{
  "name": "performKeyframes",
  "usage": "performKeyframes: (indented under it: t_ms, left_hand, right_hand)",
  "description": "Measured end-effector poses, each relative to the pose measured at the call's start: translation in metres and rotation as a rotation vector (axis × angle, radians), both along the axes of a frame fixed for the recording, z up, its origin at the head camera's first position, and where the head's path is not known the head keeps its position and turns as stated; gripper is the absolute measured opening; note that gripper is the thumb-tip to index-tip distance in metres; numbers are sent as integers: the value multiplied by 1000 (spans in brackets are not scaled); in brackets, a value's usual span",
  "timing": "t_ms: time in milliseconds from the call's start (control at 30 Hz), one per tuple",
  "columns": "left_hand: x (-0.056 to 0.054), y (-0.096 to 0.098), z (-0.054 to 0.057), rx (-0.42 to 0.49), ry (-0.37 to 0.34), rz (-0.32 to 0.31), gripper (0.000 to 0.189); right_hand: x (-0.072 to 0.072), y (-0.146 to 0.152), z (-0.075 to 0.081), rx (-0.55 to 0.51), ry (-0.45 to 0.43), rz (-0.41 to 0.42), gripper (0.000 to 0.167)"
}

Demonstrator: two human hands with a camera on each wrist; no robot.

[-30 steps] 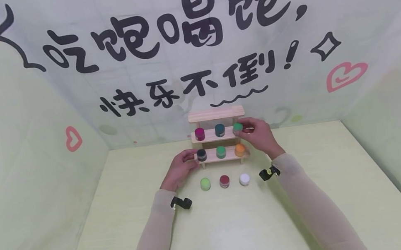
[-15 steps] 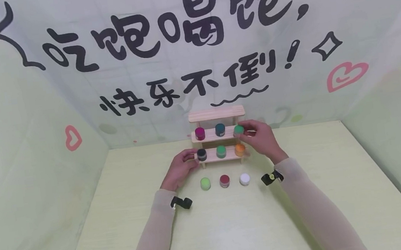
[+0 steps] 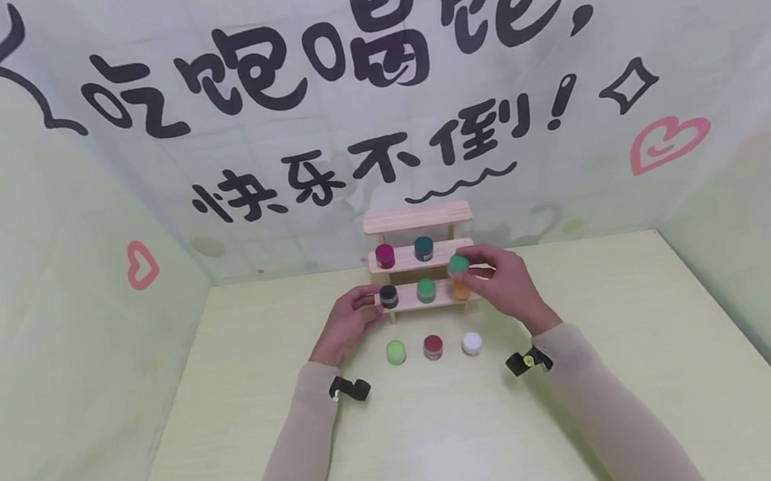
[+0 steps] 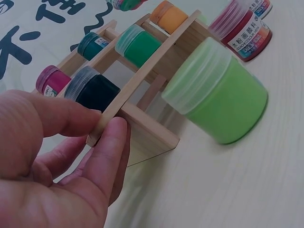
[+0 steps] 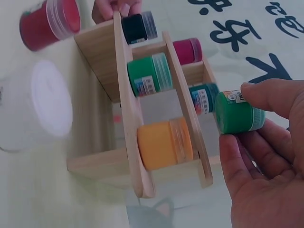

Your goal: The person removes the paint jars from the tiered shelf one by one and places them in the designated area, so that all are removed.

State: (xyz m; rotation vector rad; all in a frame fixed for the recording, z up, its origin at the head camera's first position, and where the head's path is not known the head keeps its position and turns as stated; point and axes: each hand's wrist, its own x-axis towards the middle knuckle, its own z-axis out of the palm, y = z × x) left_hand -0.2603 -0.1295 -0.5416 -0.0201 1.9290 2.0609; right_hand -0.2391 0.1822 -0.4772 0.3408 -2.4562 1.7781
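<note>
My right hand (image 3: 509,283) pinches a small green paint jar (image 5: 240,113) between thumb and fingers, off the rack and in front of its middle shelf. In the head view that jar overlaps the orange paint jar (image 5: 164,144) on the lower shelf. With thumb and fingers, my left hand (image 3: 345,324) grips the left end of the lower shelf of a wooden three-tier rack (image 3: 417,218). Beside those fingers sits a black paint jar (image 4: 93,90), and a second green jar (image 3: 426,291) stands mid-shelf. Magenta (image 3: 385,256) and teal (image 3: 423,249) jars occupy the middle shelf.
On the table (image 3: 439,442) before the rack, a light green jar (image 3: 396,352), a dark red jar (image 3: 433,347) and a white jar (image 3: 472,343) stand in a row. Behind the rack hangs a printed cloth (image 3: 272,142) with large black characters.
My right hand has drawn the green jar off the right end of the middle shelf, toward me and down. The left hand keeps its grip on the rack.
</note>
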Motion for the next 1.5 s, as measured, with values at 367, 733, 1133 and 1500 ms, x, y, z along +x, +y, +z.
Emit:
performKeyframes:
  t_ms: [367,733,1133,1500]
  left_hand:
    - [-4,-2,1,-18,16,-2,51]
    - [-6,-4,-1,20,17,-10,50]
    - [-3,-2,-6,37,6,4,48]
    - [1,3,-4,29,14,33,46]
  right_hand:
    - [25,-15,-12,8,0,60,39]
    - [44,-29,-20,45,-4,171,38]
    - [59,-42,-31,46,-19,226,34]
    - [69,-52,-36,30,-13,269,42]
